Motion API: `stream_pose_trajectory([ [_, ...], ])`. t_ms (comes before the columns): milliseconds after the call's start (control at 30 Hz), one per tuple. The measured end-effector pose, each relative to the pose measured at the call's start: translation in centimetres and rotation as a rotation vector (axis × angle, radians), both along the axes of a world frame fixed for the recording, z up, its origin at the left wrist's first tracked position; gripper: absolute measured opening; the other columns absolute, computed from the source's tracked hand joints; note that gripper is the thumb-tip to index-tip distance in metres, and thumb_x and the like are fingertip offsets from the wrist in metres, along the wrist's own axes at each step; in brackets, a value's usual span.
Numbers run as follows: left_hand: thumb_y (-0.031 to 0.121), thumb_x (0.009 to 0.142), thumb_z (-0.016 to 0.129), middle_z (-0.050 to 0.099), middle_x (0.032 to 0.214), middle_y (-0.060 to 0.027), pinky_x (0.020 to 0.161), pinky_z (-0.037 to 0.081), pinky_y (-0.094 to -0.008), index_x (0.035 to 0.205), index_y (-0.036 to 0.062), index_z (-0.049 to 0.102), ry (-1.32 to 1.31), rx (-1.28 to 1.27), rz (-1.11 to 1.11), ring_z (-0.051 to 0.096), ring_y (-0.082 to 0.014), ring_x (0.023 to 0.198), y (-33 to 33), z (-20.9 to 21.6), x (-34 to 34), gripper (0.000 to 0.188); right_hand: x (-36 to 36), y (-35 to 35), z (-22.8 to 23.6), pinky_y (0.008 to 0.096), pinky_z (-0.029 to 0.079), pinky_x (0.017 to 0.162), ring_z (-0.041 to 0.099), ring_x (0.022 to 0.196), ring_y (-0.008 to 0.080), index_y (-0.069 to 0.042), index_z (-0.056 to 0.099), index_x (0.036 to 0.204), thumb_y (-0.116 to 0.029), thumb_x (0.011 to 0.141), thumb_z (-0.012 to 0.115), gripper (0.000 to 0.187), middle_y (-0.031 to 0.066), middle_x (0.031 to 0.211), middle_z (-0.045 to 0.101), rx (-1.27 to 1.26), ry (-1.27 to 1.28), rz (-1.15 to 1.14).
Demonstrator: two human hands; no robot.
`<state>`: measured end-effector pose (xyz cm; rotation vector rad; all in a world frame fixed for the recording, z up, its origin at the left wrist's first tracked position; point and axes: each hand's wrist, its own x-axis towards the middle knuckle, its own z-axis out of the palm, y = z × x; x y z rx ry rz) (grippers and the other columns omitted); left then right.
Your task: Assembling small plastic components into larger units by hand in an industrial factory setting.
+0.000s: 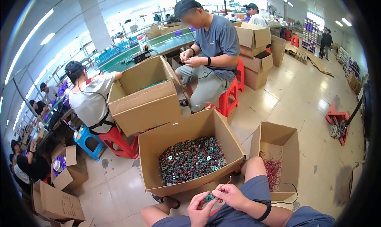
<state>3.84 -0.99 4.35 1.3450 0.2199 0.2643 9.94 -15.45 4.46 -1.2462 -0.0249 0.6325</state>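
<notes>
Tiled floor (113, 187) — red wire (229, 181) points upward.

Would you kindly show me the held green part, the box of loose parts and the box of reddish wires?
Held green part (209, 197): head view, its green surface.
Box of loose parts (227, 142): head view, right inner wall.
Box of reddish wires (278, 136): head view, far inner wall.

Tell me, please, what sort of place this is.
Probably an electronics assembly workshop: an open brown cardboard box of small round green wired parts, a long green workbench, and a red plastic stool.
</notes>
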Motion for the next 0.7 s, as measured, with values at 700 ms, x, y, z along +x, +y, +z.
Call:
stream_pose_trajectory([
  [700, 0.005, 0.075, 0.082, 0.069, 0.110, -0.0140, 0.086, 0.054, -0.0372, 0.114, 0.0027, 0.070, -0.337, 0.696, 0.086, 0.067, -0.0313, 0.099, 2.0, -1.4, -0.5, 0.041, 0.3, 0.5, 1.5, 0.0230, 0.046, 0.061, 0.057, 0.065, 0.0077, -0.001, 0.066, 0.087, -0.013, 0.095, 0.068, 0.014, 0.0013, 0.074, 0.063, -0.005, 0.044, 0.059],
])
